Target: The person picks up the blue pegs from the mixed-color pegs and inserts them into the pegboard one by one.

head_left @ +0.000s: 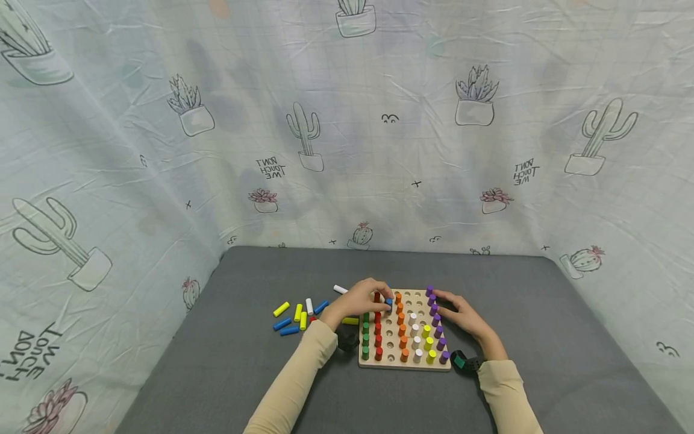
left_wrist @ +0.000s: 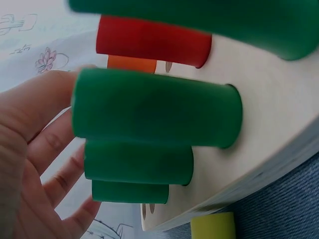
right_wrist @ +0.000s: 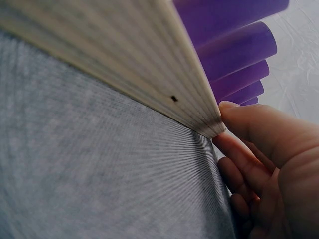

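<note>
My left hand (head_left: pixel 362 299) is over the far left part of a wooden pegboard (head_left: pixel 403 366), pinching a blue peg (head_left: pixel 388 302) between the red and orange columns. That peg is out of sight in the left wrist view, where green pegs (left_wrist: pixel 157 107) stand before the hand (left_wrist: pixel 42 149). At the board's right side, my right hand (head_left: pixel 461 314) holds the edge beside the purple pegs (head_left: pixel 437 320). The right wrist view shows its thumb and fingers pinching a corner. Red (head_left: pixel 378 329), orange (head_left: pixel 402 330), white (head_left: pixel 415 342) and yellow pegs (head_left: pixel 429 343) stand upright in columns.
Left of the board, loose yellow (head_left: pixel 281 309), blue (head_left: pixel 282 323) and white pegs (head_left: pixel 309 306) lie scattered on the grey table (head_left: pixel 217 361), with a red one partly visible. Another yellow peg (head_left: pixel 350 320) lies close to the board's left edge. A patterned curtain (head_left: pixel 347 144) surrounds the table.
</note>
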Demonstrator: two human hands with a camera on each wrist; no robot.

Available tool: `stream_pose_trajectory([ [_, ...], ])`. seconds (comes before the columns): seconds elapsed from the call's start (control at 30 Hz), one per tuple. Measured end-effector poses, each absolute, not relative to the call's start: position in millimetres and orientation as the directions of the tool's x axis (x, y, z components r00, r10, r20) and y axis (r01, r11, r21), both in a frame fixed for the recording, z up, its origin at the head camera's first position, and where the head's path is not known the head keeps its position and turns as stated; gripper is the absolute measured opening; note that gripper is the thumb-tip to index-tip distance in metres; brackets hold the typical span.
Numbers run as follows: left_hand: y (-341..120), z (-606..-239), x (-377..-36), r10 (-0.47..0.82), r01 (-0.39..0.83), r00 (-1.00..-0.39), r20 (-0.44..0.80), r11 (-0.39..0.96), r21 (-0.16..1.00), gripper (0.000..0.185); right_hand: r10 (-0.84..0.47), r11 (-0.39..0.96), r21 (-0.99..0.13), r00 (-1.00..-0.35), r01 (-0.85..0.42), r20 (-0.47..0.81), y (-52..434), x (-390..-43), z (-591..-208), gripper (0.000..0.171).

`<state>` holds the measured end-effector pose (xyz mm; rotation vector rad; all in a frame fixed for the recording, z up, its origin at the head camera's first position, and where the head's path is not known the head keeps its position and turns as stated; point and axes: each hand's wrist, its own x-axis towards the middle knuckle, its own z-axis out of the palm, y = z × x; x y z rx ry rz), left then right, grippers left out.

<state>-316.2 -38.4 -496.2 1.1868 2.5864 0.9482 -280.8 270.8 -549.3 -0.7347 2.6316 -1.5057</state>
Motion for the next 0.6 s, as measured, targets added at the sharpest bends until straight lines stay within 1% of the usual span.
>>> stream_pose_trajectory([
  [0.17, -37.7, -497.8, -315.7, 0.726, 0.659, -0.674, 0.135, 0.508, 0.555, 0.022, -0.416, 0.412, -0.822, -0.884, -0.393, 0.214, 271.1, -281.5, -550.8, 0.045],
  [0.33, -37.2, -498.0, -315.6, 0.730, 0.663, -0.670, 0.134, 0.507, 0.551, 0.021, -0.423, 0.403, -0.821, -0.878, -0.404, 0.225, 271.3, -281.8, -551.8, 0.045],
  [0.6, -36.5, -500.2, -315.3, 0.721, 0.655, -0.684, 0.107, 0.544, 0.525, 0.020, -0.423, 0.409, -0.808, -0.873, -0.424, 0.244, 271.4, -282.3, -551.0, 0.044],
])
